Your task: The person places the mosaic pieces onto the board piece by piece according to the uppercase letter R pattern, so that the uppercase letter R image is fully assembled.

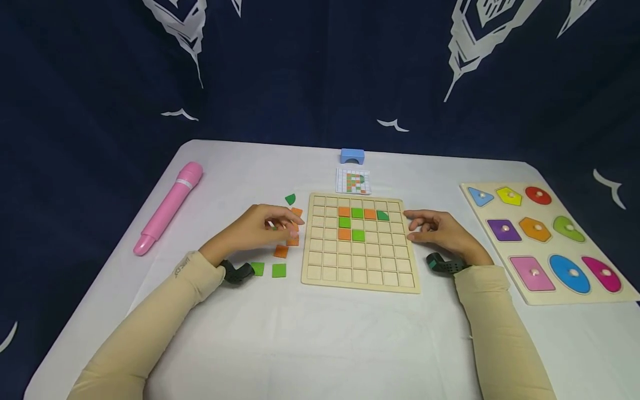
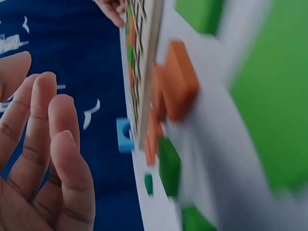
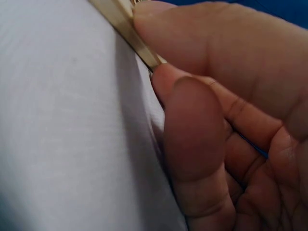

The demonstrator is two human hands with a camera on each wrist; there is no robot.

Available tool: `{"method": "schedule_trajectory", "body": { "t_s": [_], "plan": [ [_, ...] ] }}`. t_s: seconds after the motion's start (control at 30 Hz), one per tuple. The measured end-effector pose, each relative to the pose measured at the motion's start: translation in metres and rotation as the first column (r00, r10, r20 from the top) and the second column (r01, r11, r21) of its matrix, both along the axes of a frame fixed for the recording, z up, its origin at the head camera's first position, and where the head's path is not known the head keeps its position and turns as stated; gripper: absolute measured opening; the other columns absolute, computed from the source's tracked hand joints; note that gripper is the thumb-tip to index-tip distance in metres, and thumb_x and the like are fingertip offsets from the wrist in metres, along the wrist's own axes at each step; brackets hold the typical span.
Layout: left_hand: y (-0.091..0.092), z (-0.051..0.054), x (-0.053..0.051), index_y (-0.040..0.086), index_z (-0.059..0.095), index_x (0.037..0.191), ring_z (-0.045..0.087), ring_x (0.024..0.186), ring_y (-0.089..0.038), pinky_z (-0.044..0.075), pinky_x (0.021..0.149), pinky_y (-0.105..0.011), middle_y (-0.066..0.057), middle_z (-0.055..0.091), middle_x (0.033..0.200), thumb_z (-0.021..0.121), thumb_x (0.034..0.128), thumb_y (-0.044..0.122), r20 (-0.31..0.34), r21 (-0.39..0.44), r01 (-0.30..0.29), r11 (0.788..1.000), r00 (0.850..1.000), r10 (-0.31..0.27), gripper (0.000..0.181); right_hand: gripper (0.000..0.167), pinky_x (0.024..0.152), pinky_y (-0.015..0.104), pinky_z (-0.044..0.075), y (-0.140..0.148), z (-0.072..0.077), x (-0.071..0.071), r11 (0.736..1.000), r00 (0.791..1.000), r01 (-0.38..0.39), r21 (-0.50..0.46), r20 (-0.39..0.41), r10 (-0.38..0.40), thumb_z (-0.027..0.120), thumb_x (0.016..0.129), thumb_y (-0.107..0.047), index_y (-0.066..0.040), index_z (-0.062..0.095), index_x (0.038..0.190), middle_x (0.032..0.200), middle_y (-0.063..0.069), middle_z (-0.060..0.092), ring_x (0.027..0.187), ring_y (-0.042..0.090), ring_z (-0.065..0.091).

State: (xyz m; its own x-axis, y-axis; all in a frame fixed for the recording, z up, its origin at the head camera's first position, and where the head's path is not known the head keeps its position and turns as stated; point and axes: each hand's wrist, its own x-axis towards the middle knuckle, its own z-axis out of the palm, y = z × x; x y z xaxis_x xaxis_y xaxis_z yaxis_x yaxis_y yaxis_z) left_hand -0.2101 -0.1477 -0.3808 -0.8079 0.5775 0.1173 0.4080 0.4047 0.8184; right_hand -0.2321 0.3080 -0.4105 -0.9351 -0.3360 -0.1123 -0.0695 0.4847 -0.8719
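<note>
A wooden grid board [image 1: 360, 280] lies flat with several orange and green tiles set in its squares. My left hand [image 1: 260, 225] hangs over loose tiles left of the board, its fingers loosely bent; in the left wrist view no tile shows between the fingertips [image 2: 63, 113]. Under and beside it lie an orange tile [image 1: 281, 252], a green tile [image 1: 279, 270] and a dark green rounded piece [image 1: 290, 199]. My right hand [image 1: 437, 230] is at the board's right edge. In the right wrist view its fingers [image 3: 192, 130] are relaxed and touch that edge.
Behind the board lies a card [image 1: 353, 181] with a coloured grid pattern, and beyond it a blue arched block [image 1: 352, 156]. A pink microphone-shaped object [image 1: 170, 208] lies at the left. On the right is a knobbed shape puzzle [image 1: 542, 250].
</note>
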Motion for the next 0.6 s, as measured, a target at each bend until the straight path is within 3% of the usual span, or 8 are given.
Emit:
{"method": "schedule_trajectory", "body": {
  "t_s": [0.27, 0.47, 0.6],
  "plan": [
    [-0.025, -0.008, -0.003, 0.001, 0.079, 0.123, 0.065, 0.091, -0.022, 0.051, 0.081, -0.026, 0.0, 0.076, 0.096, 0.076, 0.1006, 0.008, 0.026, -0.026, -0.065, 0.998, 0.997, 0.066, 0.023, 0.064, 0.069, 0.019, 0.046, 0.001, -0.002, -0.001, 1.0, 1.0, -0.008, -0.014, -0.003, 0.008, 0.08, 0.095, 0.0, 0.014, 0.051, 0.151, 0.101, -0.001, 0.067, 0.079, 0.01, 0.052],
    [-0.027, -0.013, -0.006, 0.0, 0.079, 0.122, 0.063, 0.089, -0.021, 0.05, 0.081, -0.026, -0.001, 0.079, 0.098, 0.077, 0.0997, 0.006, 0.044, -0.061, -0.049, 0.997, 0.998, 0.051, 0.023, 0.064, 0.069, 0.019, 0.046, 0.002, -0.003, -0.001, 1.0, 1.0, -0.013, -0.025, -0.005, 0.013, 0.079, 0.095, 0.001, 0.015, 0.051, 0.15, 0.1, -0.003, 0.067, 0.079, 0.009, 0.052],
    [-0.029, -0.016, -0.006, 0.005, 0.08, 0.115, 0.06, 0.083, -0.019, 0.047, 0.077, -0.026, 0.002, 0.075, 0.093, 0.081, 0.0963, 0.008, 0.064, -0.125, -0.037, 0.991, 0.997, 0.045, 0.019, 0.063, 0.069, 0.018, 0.047, 0.002, -0.003, -0.001, 0.999, 1.0, -0.023, -0.043, -0.012, 0.023, 0.078, 0.095, 0.003, 0.016, 0.05, 0.15, 0.1, -0.004, 0.067, 0.079, 0.009, 0.052]
  ]
}}
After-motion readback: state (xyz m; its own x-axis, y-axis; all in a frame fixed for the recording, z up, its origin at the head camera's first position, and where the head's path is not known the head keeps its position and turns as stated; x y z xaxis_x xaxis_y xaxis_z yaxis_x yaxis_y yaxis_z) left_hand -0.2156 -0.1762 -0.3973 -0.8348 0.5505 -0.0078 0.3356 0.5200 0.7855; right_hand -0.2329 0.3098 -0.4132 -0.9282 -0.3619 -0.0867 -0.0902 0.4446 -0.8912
